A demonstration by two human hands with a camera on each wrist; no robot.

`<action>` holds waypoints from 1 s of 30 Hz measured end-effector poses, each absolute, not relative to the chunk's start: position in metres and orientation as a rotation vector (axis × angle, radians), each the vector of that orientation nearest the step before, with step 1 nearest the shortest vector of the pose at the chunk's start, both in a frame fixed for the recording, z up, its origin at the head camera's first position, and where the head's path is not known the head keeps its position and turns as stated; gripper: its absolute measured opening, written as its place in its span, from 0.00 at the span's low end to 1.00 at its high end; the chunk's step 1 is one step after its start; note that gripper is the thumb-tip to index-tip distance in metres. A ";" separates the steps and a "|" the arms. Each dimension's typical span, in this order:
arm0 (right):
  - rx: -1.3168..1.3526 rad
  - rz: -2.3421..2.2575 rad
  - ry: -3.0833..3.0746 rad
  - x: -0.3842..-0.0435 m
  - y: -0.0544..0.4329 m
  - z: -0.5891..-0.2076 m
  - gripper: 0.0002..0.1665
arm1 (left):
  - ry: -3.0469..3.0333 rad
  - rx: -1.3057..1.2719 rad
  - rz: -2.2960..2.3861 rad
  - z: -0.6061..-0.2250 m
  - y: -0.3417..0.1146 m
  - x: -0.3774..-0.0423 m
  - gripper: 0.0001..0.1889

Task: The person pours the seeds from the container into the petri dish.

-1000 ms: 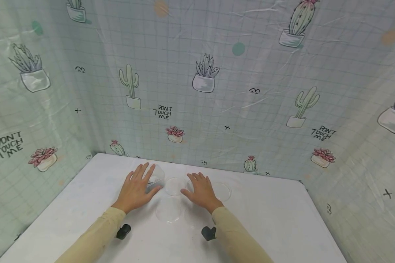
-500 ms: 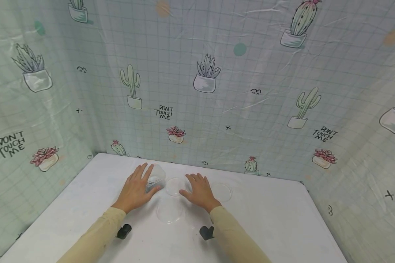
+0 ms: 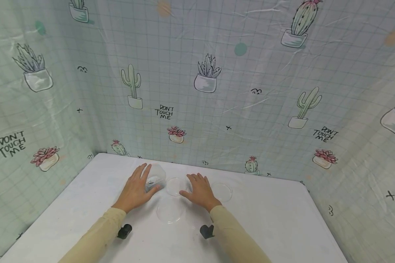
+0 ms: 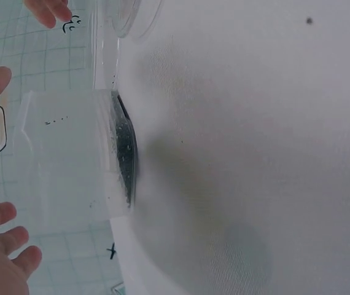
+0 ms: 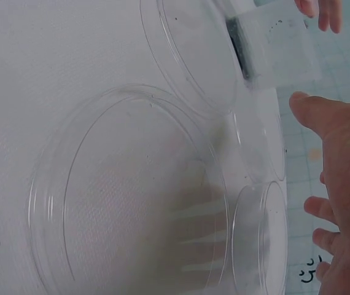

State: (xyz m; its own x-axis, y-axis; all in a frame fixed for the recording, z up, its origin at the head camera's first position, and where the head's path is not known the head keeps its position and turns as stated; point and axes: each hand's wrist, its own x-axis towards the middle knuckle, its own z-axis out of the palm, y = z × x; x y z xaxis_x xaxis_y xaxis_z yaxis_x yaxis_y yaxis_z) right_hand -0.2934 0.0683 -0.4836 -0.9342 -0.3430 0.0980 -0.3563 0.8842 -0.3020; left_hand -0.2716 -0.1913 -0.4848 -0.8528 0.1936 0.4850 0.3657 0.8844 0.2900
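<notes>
My left hand (image 3: 135, 190) hovers by a clear container (image 3: 157, 176), its fingers spread. In the left wrist view the container stands upright with dark, loose bits (image 4: 126, 157) at its base; whether the hand touches it I cannot tell. My right hand (image 3: 201, 190) holds nothing, fingers loosely bent above clear round dishes. One dish (image 3: 176, 187) lies between the hands, another (image 3: 169, 211) nearer to me, and a third (image 3: 222, 193) right of the right hand. A further dish (image 5: 255, 239) appears in the right wrist view, mostly covered by the hand in the head view.
A white table (image 3: 270, 226) carries everything. A patterned curtain (image 3: 227, 109) with cactus drawings rises along its back and both sides. A black wrist camera sits below each forearm, at the left (image 3: 124, 231) and the right (image 3: 206, 231). Small dark specks (image 4: 309, 21) dot the tabletop.
The head view has shifted slightly. The left fingers have drawn a little left, off the container, and the right hand has edged a little left. The container and dishes stay put.
</notes>
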 end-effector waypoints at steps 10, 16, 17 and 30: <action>0.573 0.495 -3.008 -0.297 0.067 -0.486 0.46 | -2.630 -0.391 -0.579 -0.488 -0.192 -0.273 0.49; 0.582 0.473 -3.014 -0.300 0.065 -0.487 0.47 | -2.638 -0.385 -0.600 -0.490 -0.192 -0.273 0.50; 0.585 0.471 -3.017 -0.300 0.064 -0.487 0.47 | -2.640 -0.382 -0.609 -0.491 -0.193 -0.274 0.50; 0.603 0.434 -3.020 -0.306 0.061 -0.494 0.48 | -2.676 -0.333 -0.687 -0.496 -0.194 -0.276 0.52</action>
